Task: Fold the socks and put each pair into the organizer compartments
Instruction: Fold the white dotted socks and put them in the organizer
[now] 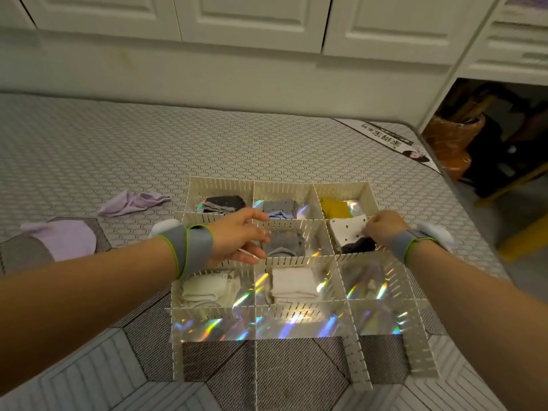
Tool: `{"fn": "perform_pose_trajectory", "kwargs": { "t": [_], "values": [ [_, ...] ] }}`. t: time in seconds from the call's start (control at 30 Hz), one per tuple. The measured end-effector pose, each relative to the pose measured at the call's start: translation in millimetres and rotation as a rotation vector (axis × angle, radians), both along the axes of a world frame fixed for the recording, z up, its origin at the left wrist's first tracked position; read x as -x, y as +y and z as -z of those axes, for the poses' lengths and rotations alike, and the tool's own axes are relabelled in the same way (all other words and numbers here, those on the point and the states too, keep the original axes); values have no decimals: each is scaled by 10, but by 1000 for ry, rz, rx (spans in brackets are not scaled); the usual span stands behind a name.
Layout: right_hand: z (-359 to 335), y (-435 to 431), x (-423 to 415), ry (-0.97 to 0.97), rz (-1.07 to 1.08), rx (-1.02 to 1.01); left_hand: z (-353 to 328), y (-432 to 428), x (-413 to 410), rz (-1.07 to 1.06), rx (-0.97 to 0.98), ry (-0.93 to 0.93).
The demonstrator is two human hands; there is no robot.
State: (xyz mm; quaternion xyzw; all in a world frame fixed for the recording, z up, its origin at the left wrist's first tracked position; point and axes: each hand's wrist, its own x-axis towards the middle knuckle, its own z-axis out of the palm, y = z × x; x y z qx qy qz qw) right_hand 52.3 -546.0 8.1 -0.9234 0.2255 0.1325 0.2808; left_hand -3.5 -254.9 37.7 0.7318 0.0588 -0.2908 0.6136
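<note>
right grip (382,225) pinches dotted sock (347,232), lilac socks (130,203) loose on mattress (89,143).

Dim, warm, slightly greenish indoor light is spreading evenly across the frame, casting only faint shadows. Rainbow glare is flashing off the mirror-like floor of the organizer (221,185), strongest along its bottom row at lower centre. The wide lens is bowing the cabinet doors (252,19) along the top and curving the mattress (118,143) edge at right. The alcove (489,137) at upper right is sinking into darkness. The left hand (237,235) is showing slight blur at its fingertips.
</note>
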Motion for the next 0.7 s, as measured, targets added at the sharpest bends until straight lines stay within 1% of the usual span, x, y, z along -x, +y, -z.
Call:
{"fn": "perform_pose_trajectory", "kwargs": {
  "t": [0.03, 0.13, 0.2, 0.23, 0.33, 0.43, 0.5, 0.57, 0.6, 0.7],
  "values": [
    [17, 45, -28, 53, -68, 119, 0, 26, -11, -2, -3, 1],
    [89, 150, -65, 176, -213, 369, 15, 113, -49, -24, 2, 9],
    [103, 207, -55, 180, -251, 478, 32, 184, -71, -47, 6, 20],
    [128, 215, -67, 177, -260, 500, 39, 223, -78, -62, 4, 26],
    [253, 155, -87, 151, -270, 466, 67, 346, -97, -109, 2, 32],
    [297, 159, -69, 169, -273, 440, 96, 492, -103, -152, 10, 37],
    [287, 183, -104, 173, -297, 467, 123, 600, -91, -178, 4, 47],
    [227, 236, -161, 159, -358, 536, 155, 733, -65, -189, -22, 45],
    [173, 278, -175, 110, -388, 548, 171, 803, -46, -187, -59, 35],
    [11, 600, -167, -167, -420, 432, 231, 1088, 22, -197, -217, -22]
  ]
}}
